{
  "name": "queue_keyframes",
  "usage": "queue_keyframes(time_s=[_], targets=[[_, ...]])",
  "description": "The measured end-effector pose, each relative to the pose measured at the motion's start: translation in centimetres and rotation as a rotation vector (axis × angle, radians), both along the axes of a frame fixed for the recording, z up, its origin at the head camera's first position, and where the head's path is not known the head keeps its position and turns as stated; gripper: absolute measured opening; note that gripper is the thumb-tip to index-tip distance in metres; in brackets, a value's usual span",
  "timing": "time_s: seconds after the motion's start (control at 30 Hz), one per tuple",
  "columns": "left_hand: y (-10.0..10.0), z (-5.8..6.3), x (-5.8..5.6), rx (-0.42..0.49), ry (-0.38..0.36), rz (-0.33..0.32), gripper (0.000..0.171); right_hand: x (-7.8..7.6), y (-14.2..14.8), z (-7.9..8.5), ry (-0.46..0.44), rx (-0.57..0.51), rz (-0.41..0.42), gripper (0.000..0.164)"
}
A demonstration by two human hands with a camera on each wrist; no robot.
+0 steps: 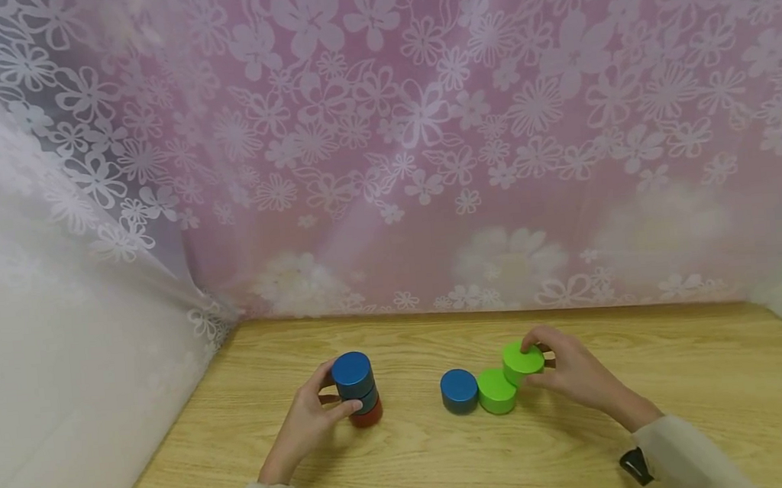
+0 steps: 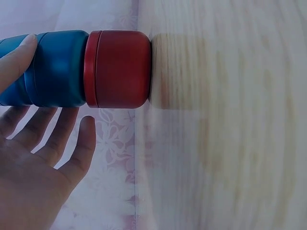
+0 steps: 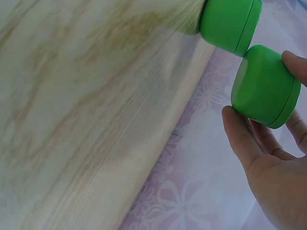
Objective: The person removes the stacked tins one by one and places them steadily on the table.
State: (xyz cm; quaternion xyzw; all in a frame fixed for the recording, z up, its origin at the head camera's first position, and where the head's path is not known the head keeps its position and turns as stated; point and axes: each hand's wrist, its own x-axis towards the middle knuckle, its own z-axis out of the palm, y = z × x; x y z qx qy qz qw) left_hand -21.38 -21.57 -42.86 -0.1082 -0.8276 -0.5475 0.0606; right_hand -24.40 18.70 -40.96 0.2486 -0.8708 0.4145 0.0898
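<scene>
On the left stands a stack of round lidded tins. A red tin [image 1: 368,416] is at the bottom, with a lower blue tin [image 1: 367,399] and an upper blue tin [image 1: 353,372] above it. My left hand [image 1: 309,410] holds the blue pair, thumb on the near side and fingers behind. In the left wrist view the red tin [image 2: 122,69] rests on the wood. My right hand [image 1: 573,369] grips a green tin [image 1: 520,362] between thumb and fingers. The right wrist view shows this green tin [image 3: 264,88] raised and tilted, its edge right at a second green tin [image 3: 228,24].
A single blue tin [image 1: 459,392] stands on the wooden table [image 1: 423,471], just left of the standing green tin [image 1: 497,393]. A pink floral curtain [image 1: 387,198] hangs along the back edge, and a pale sheet [image 1: 49,363] along the left.
</scene>
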Motion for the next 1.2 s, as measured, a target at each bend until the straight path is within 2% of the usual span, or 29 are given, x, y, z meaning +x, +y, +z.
queue_keyframes(time_s=[0.57, 0.73, 1.2], targets=[[-0.1, 0.1, 0.0, -0.002, 0.009, -0.004, 0.067, 0.1, 1.3, -0.5, -0.026, -0.006, 0.018, 0.036], [-0.1, 0.0, 0.0, 0.002, 0.018, 0.014, 0.067, 0.3, 1.5, -0.9, -0.035, 0.034, 0.038, 0.037], [-0.1, 0.0, 0.1, 0.010, 0.024, -0.007, 0.066, 0.4, 1.7, -1.5, -0.059, 0.121, 0.075, 0.040]])
